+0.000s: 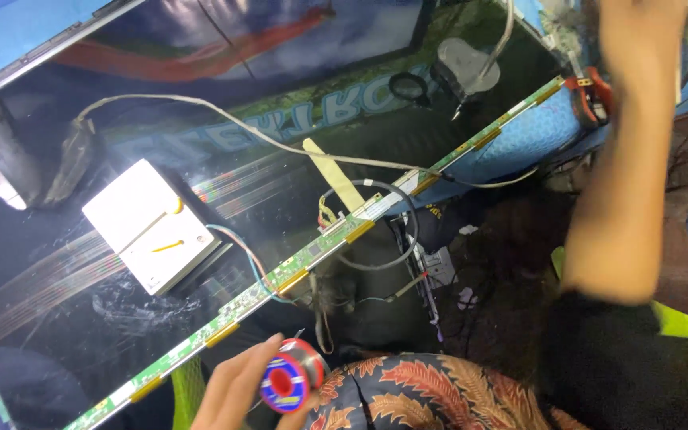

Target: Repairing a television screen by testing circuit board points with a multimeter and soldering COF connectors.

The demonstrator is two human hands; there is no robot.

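A large dark display panel [201, 103] lies flat and fills most of the view, its glossy face catching reflections. Along its near edge runs a long, narrow green circuit strip [312, 251], slanting from the lower left up to the upper right. On the panel, towards its left side, sits a white square box [149, 224] with a yellow mark on its lid; a blue and a red wire leave its right side towards the strip. A pale cable [224, 119] arcs across the panel from the left to the strip, and a beige ribbon strip [332, 171] stands tilted near the strip's middle.

The right hand [639, 28] is raised at the upper right corner, blurred, so I cannot tell how its fingers are set. The left hand [236, 390] is at the bottom edge, just below the strip, its fingers closed around a small spool of solder wire [290, 384] with a red and blue face.
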